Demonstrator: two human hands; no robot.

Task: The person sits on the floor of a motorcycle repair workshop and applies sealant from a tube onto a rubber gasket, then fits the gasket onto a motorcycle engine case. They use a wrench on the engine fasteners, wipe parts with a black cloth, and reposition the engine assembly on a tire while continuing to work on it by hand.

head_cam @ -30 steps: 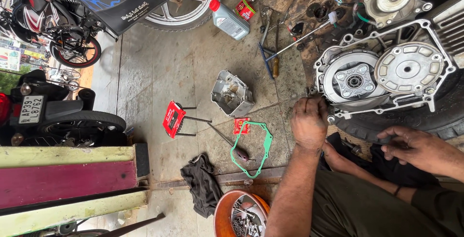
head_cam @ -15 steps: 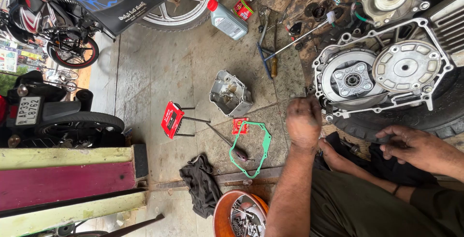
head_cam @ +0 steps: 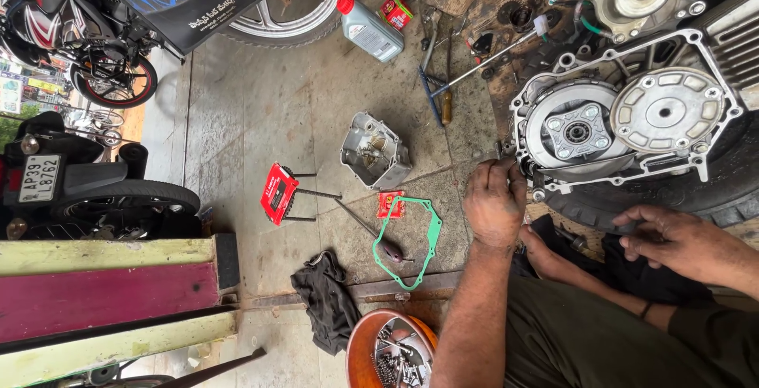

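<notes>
An open motorcycle engine [head_cam: 624,119] lies on a black tyre [head_cam: 632,206], its clutch and round plate exposed. My left hand [head_cam: 494,202] reaches to the engine's lower left corner, fingers curled on a small metal part [head_cam: 504,149] there. My right hand [head_cam: 672,238] rests on dark cloth beside the tyre, fingers apart and holding nothing. A green gasket [head_cam: 431,238] lies on the concrete left of my left arm, with a screwdriver [head_cam: 371,234] across it and a small red packet [head_cam: 390,204] above it.
A removed engine cover [head_cam: 374,151], a red wire stand [head_cam: 278,193], a black rag [head_cam: 326,297] and an orange bowl of bolts [head_cam: 371,336] lie on the floor. An oil bottle [head_cam: 370,28] and T-handle wrench [head_cam: 474,64] lie farther off. Motorcycles [head_cam: 95,182] stand at left.
The view has drifted slightly. My left hand stays at the engine's corner with small finger movements, and my right hand has barely moved.
</notes>
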